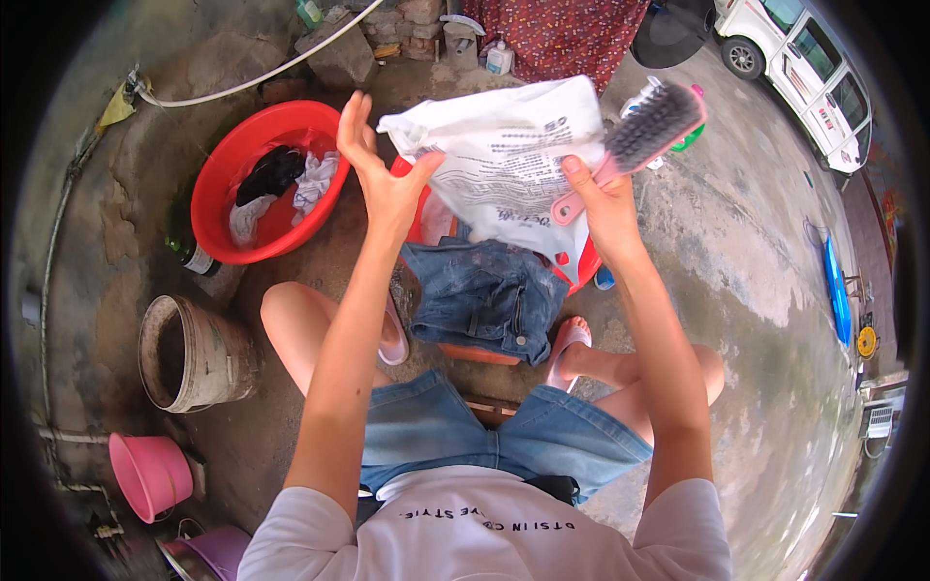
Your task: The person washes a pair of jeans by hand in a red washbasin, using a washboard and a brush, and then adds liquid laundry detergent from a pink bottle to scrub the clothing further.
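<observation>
My right hand (pixel 609 207) grips a pink-handled scrubbing brush (pixel 654 131), its dark bristles turned up. The same hand also pinches a white plastic bag (pixel 508 149) of printed film, which bears writing. My left hand (pixel 385 167) is at the bag's left end, fingers spread and the thumb over its edge. Below the bag, blue denim jeans (pixel 479 290) lie bunched between my feet, draped over the near side of a red basin (pixel 416 221). The bag hides most of that basin.
Left of me stands a red basin (pixel 290 240) with dark and white wet clothes (pixel 272 174). Nearby are a green glass bottle (pixel 195 258), a dirty plastic bucket (pixel 225 356) and a pink bucket (pixel 152 476). A white hose (pixel 261 83) crosses above; a white van (pixel 806 72) stands far right.
</observation>
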`<move>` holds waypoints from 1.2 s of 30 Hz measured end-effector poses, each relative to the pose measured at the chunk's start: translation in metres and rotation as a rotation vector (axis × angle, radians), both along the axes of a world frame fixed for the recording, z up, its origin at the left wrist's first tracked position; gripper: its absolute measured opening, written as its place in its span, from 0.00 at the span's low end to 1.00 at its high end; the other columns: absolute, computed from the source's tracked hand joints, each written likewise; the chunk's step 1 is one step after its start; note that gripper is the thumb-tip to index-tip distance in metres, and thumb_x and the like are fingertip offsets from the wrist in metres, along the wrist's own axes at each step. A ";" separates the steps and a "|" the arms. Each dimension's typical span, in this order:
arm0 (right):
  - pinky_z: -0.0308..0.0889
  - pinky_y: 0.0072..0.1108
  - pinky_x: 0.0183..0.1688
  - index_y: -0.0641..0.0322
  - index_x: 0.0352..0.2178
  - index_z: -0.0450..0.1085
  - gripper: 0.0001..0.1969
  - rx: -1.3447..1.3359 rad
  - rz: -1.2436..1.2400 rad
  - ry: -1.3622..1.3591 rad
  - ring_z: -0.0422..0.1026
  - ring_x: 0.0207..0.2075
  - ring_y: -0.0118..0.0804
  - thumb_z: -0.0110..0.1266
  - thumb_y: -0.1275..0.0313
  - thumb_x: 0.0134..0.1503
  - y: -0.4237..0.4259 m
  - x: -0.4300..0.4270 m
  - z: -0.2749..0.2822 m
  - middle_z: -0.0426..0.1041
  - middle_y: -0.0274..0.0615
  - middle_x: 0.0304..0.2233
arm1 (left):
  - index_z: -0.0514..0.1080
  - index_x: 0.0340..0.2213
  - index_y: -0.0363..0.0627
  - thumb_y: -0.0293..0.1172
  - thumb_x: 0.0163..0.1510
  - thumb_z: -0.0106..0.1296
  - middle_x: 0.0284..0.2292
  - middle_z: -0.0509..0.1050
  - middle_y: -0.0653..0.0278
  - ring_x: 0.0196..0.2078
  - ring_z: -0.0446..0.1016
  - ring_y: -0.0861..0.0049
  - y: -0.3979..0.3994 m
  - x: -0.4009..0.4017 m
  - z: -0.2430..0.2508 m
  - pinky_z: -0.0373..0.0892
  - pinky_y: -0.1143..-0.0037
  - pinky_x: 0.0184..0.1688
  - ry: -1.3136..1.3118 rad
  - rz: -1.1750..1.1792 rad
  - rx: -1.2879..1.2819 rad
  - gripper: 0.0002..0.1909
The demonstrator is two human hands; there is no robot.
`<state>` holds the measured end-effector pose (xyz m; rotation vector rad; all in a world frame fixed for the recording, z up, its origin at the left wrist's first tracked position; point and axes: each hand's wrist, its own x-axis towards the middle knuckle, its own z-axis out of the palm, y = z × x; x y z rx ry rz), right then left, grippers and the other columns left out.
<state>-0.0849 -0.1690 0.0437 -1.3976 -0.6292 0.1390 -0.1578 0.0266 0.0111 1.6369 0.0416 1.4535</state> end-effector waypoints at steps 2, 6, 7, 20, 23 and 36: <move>0.56 0.13 0.20 0.67 0.22 0.68 0.14 0.162 -0.064 -0.024 0.61 0.19 0.16 0.49 0.64 0.52 0.006 -0.005 0.009 0.64 0.25 0.16 | 0.55 0.48 0.36 0.27 0.35 0.60 0.46 0.61 0.61 0.50 0.59 0.72 -0.016 -0.001 -0.021 0.58 0.74 0.50 -0.036 -0.599 -0.466 0.38; 0.54 0.13 0.18 0.67 0.25 0.69 0.13 -0.064 0.032 -0.072 0.60 0.17 0.16 0.49 0.64 0.53 -0.006 0.011 0.008 0.65 0.26 0.17 | 0.60 0.45 0.38 0.24 0.38 0.59 0.42 0.66 0.63 0.45 0.64 0.75 -0.037 0.000 -0.034 0.61 0.75 0.48 0.252 -0.945 -0.651 0.30; 0.53 0.13 0.17 0.66 0.25 0.69 0.13 -0.065 0.034 -0.053 0.59 0.16 0.16 0.48 0.65 0.53 -0.004 0.011 0.009 0.65 0.26 0.17 | 0.60 0.45 0.38 0.24 0.38 0.59 0.41 0.67 0.63 0.45 0.64 0.76 -0.043 0.003 -0.037 0.62 0.76 0.46 0.308 -0.989 -0.662 0.30; 0.58 0.16 0.29 0.67 0.28 0.67 0.13 -0.060 0.001 -0.057 0.63 0.26 0.19 0.51 0.65 0.51 0.002 0.016 0.021 0.67 0.31 0.24 | 0.69 0.35 0.34 0.24 0.43 0.55 0.32 0.72 0.63 0.35 0.68 0.80 -0.028 0.009 -0.053 0.65 0.79 0.37 0.441 -0.629 -0.538 0.15; 0.60 0.18 0.39 0.67 0.36 0.66 0.15 0.030 0.046 -0.017 0.65 0.35 0.23 0.51 0.67 0.51 0.010 0.009 0.035 0.70 0.34 0.34 | 0.69 0.34 0.36 0.27 0.45 0.54 0.27 0.73 0.65 0.26 0.69 0.84 -0.028 0.005 -0.083 0.66 0.81 0.26 0.460 -0.683 -0.529 0.13; 0.50 0.14 0.15 0.63 0.18 0.64 0.15 -0.191 0.073 0.032 0.55 0.14 0.18 0.51 0.63 0.51 -0.019 0.017 -0.026 0.58 0.25 0.13 | 0.67 0.38 0.37 0.28 0.48 0.50 0.30 0.73 0.66 0.31 0.70 0.83 -0.058 0.005 -0.103 0.66 0.82 0.33 0.218 -0.656 -0.883 0.14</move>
